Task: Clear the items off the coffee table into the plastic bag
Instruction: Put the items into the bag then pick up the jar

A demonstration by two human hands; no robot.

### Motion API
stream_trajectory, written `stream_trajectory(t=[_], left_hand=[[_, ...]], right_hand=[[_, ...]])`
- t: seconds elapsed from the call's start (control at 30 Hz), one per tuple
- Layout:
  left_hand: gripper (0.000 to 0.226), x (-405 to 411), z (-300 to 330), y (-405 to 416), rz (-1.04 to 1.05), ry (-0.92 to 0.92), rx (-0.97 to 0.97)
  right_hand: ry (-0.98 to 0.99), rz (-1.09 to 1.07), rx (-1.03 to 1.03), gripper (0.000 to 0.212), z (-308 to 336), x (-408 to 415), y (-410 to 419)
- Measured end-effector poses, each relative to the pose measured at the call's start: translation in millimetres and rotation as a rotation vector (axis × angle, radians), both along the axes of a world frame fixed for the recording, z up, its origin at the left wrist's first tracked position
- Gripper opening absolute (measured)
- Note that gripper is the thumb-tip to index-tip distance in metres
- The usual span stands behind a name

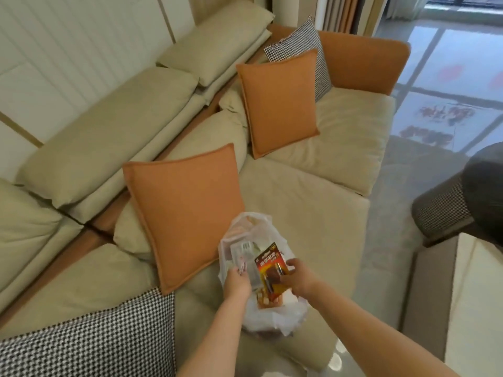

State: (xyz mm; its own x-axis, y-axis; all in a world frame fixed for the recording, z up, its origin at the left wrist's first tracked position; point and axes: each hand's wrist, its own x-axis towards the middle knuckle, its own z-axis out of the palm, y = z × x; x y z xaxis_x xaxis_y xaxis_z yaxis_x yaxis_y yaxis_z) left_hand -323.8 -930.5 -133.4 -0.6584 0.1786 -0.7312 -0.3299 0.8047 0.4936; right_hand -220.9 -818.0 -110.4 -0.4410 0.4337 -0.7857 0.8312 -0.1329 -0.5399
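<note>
**Battery pack held over the open bag on the sofa**

A translucent white plastic bag [272, 317] sits on the beige sofa [313, 186] seat at about 6 o'clock in the view, its mouth gaping upward. The left hand [236, 284] is at the bag's 9 o'clock edge, fingers curled round the rim of the plastic and holding it open. The right hand [298, 278] is at the bag's 3 o'clock side, thumb and fingers pinching a red and orange battery pack [270, 270], which stands tilted over the bag's mouth with its top edge pointing toward 12 o'clock. The pack's lower end is down inside the opening; whether it touches the contents cannot be told.

Inside the bag, paper-like white items [243, 251] show at 11 o'clock of the pack, and an orange-patterned packet [268, 300] lies under it at 6 o'clock.

An orange cushion [182, 213] leans on the sofa back just beside the bag at its 10 o'clock. A second orange cushion [280, 102] stands farther off toward 12 o'clock, with a houndstooth cushion [299, 39] behind it. A houndstooth throw [89, 338] covers the sofa at 8 o'clock. A pale table edge [476, 295] shows at 3 o'clock, well apart from the bag.
</note>
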Motion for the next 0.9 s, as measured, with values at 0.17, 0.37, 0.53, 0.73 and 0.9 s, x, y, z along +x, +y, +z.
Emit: stream_trajectory(t=[0.17, 0.37, 0.53, 0.73, 0.9], left_hand=[[0.034, -14, -4, 1, -0.141, -0.011, -0.042], [0.011, 4, -3, 15, -0.405, -0.098, -0.071], [0.015, 36, 6, 40, -0.621, -0.087, -0.065], [0.020, 90, 14, 75, -0.963, -0.093, -0.068], [0.029, 152, 15, 117, -1.161, -0.058, -0.105]], right_hand=[[-0.096, 0.166, 0.060, 0.061, -3, -3, 1], [-0.158, 0.143, 0.071, 0.048, -2, 20, 16], [-0.193, 0.137, 0.140, 0.043, -4, 59, 31], [-0.242, 0.074, 0.183, 0.044, -9, 133, 47], [-0.256, -0.030, 0.198, 0.040, -14, 214, 63]])
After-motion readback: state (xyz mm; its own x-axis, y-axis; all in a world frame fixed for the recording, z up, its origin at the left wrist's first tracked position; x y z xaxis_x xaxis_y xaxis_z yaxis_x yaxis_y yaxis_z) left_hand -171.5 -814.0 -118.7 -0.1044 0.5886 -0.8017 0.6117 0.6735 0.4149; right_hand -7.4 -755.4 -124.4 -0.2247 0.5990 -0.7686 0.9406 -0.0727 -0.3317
